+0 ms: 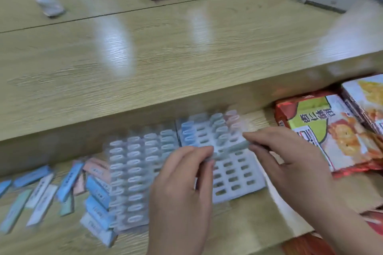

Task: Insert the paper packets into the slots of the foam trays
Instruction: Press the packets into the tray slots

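Packet: held over part-filled tray.
Left hand: pinched on packet's left end.
Right hand: pinched on right end.

Lighting bright and even, coming from overhead. 3 pale glare streaks lie across the wooden table. A soft shadow sits under its front lip. Motion blur smears the whole view; print on the loose packets is unreadable. Straight table edges bow near the borders, as a wide lens gives.
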Action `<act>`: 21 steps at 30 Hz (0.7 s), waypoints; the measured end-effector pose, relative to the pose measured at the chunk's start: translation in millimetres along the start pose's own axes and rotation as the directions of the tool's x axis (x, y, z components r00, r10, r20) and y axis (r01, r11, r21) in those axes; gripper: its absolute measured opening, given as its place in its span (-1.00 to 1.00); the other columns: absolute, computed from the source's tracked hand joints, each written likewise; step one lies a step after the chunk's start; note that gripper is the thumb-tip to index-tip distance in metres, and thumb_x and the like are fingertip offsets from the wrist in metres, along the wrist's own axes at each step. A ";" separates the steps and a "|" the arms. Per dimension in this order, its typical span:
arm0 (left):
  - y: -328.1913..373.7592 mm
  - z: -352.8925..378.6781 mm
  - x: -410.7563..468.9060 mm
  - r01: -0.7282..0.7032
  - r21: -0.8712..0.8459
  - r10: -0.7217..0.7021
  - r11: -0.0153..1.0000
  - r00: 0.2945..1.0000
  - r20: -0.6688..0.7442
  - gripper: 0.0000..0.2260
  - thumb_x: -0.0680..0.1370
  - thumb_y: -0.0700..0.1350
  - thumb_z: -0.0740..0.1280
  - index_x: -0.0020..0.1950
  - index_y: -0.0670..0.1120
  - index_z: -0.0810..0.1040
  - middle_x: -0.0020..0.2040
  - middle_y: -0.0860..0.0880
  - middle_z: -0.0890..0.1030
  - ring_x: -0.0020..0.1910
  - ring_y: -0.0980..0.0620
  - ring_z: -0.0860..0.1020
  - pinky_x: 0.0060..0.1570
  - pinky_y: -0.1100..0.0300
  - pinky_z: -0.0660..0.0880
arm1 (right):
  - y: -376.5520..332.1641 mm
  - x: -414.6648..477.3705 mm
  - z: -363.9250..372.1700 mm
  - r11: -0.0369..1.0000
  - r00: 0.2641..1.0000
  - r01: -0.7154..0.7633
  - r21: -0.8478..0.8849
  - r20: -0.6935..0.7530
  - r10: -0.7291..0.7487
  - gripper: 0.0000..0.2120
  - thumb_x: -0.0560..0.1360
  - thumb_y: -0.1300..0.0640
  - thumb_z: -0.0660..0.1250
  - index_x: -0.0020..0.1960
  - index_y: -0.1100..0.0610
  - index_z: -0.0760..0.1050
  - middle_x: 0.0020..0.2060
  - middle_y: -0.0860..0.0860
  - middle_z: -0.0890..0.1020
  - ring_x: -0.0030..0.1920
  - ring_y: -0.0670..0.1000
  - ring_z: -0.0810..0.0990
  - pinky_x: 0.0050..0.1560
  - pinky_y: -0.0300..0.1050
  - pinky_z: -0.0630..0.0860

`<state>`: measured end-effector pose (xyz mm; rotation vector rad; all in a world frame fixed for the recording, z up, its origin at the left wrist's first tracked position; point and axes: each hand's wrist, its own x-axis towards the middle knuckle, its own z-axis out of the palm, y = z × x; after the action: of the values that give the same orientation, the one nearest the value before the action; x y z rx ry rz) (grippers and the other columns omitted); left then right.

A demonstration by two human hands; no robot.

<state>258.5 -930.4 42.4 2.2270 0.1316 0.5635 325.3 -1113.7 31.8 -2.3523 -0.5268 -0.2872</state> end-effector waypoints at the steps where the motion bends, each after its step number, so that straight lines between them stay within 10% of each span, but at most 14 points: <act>1: 0.0 4.8 3.8 0.014 0.022 -0.015 1.000 1.000 0.006 -0.88 0.51 -0.13 0.43 0.03 0.00 0.69 -0.05 0.18 0.61 -0.13 0.27 0.55 -0.12 0.44 0.46 | 2.5 3.3 5.6 0.999 0.999 0.028 -0.015 0.016 -0.028 -0.79 0.47 0.21 0.38 0.09 0.09 0.67 -0.04 -0.10 0.67 -0.01 -0.15 0.60 0.04 -0.30 0.49; 9: -2.8 28.9 11.1 -0.026 0.183 0.008 0.983 0.995 0.100 -0.88 0.52 -0.13 0.45 0.03 -0.02 0.70 -0.07 0.14 0.67 -0.09 0.07 0.60 -0.11 0.01 0.57 | 28.5 9.7 17.5 0.995 0.989 0.098 -0.018 0.113 -0.095 -0.64 0.42 0.36 0.48 0.15 0.06 0.66 -0.07 -0.07 0.65 -0.07 -0.06 0.61 -0.17 -0.10 0.56; 21: -10.4 45.6 0.5 -0.221 0.362 0.182 0.905 0.973 0.139 -0.75 0.41 -0.30 0.51 0.05 -0.11 0.70 -0.10 0.01 0.66 -0.15 -0.04 0.57 -0.13 0.07 0.49 | 20.9 13.1 25.6 0.979 0.969 0.189 -0.071 0.177 -0.174 -0.65 0.47 0.25 0.29 0.20 0.08 0.64 -0.04 0.00 0.63 -0.08 0.04 0.61 -0.26 -0.10 0.56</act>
<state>279.8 -955.2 8.9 2.6611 -0.0511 0.5701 347.9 -1106.6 5.3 -2.4305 -0.8310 -0.1969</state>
